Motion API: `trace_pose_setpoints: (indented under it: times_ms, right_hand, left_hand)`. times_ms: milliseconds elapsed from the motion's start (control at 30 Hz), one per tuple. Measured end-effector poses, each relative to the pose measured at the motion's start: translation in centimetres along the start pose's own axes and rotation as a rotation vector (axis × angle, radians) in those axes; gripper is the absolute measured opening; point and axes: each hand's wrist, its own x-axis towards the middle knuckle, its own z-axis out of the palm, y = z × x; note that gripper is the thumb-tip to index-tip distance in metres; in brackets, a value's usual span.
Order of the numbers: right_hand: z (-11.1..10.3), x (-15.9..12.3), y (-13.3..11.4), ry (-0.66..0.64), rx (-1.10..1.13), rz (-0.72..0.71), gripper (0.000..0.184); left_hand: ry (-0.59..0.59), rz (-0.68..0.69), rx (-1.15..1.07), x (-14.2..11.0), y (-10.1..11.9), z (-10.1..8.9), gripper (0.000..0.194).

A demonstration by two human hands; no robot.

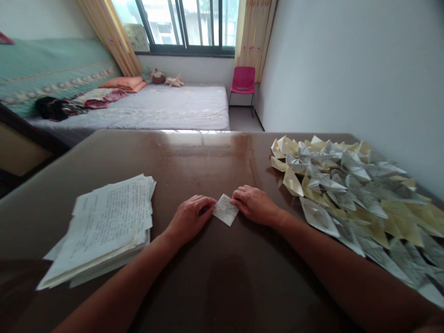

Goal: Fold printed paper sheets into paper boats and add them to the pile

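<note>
A small square of folded paper with writing on it lies on the brown table, turned so that one corner points towards me. My left hand pinches its left corner between thumb and fingers. At the opposite corner, my right hand grips the paper with its fingers curled. Both hands rest low over the tabletop. To the right spreads a large group of folded paper boats, some white with print, some plain yellowish. A stack of written paper sheets sits to the left of my left hand.
The glossy brown table reaches forward to a bed with orange pillows and soft toys. A pink chair stands beyond, near the window. A pale wall runs along the right, and part of a chair back shows at left.
</note>
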Motion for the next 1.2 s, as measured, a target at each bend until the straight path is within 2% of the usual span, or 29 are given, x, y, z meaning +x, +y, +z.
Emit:
trace_pose_setpoints:
  times_ms: [100, 400, 533, 633, 733, 833, 1000, 1133, 1200]
  right_hand:
    - [-0.1, 0.1, -0.5, -0.020, -0.046, 0.033, 0.030]
    - [-0.4, 0.1, -1.2, -0.014, -0.110, 0.096, 0.030]
    - [-0.3, 0.2, -1.2, -0.014, -0.104, 0.109, 0.031]
    - [-0.2, 0.2, -1.0, 0.004, -0.097, 0.100, 0.030]
    - [0.2, 0.0, -0.8, 0.038, -0.062, 0.109, 0.027]
    - [0.6, -0.2, -0.6, 0.087, 0.010, 0.122, 0.025]
    - [0.6, -0.4, -0.7, 0.107, -0.028, 0.049, 0.025]
    - [-0.1, -1.3, -1.5, 0.023, -0.284, -0.084, 0.025]
    - [-0.2, -2.3, -2.2, -0.021, -0.401, -0.137, 0.032]
  left_hand:
    - [0.009, -0.045, 0.010, 0.0, 0.2, 0.0, 0.014]
    - [-0.027, -0.007, 0.126, 0.0, 0.9, 0.1, 0.014]
    - [-0.034, 0.060, 0.250, -0.3, 1.1, 0.3, 0.024]
    - [-0.059, 0.167, 0.348, -0.5, 1.3, 0.2, 0.031]
    - [-0.107, 0.265, 0.423, -0.6, 1.7, 0.0, 0.029]
    - [-0.145, 0.276, 0.523, -0.7, 2.3, -0.1, 0.028]
    - [-0.140, 0.273, 0.633, -1.0, 2.9, 0.3, 0.030]
    - [-0.123, 0.291, 0.611, -1.1, 2.8, 0.3, 0.029]
    - [-0.110, 0.298, 0.587, -1.1, 2.7, 0.3, 0.028]
